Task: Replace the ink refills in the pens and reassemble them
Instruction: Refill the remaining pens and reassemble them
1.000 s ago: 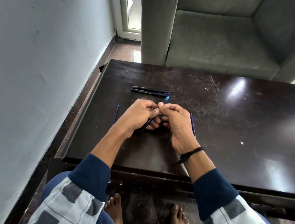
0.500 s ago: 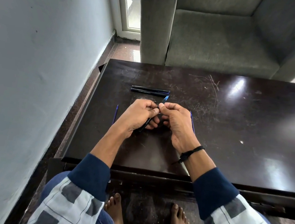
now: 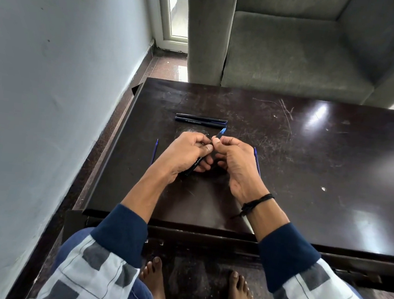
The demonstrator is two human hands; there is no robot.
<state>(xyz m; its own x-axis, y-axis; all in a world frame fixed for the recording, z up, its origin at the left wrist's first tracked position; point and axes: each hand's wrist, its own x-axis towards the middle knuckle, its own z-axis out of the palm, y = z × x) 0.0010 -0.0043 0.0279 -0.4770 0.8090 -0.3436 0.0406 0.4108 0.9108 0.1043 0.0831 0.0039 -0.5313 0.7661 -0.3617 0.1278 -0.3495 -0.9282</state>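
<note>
A grey armchair is parked behind the dark, scratched-up table. Over the table's near-left part, a black pen is gripped by both hands. The barrel is wrapped by the left hand, and the blue-tipped front end is pinched by the right hand, so neither is loose. Just beyond, two more pens are laid side by side. A blue refill is left flat by the left hand, and a second refill by the right.
</note>
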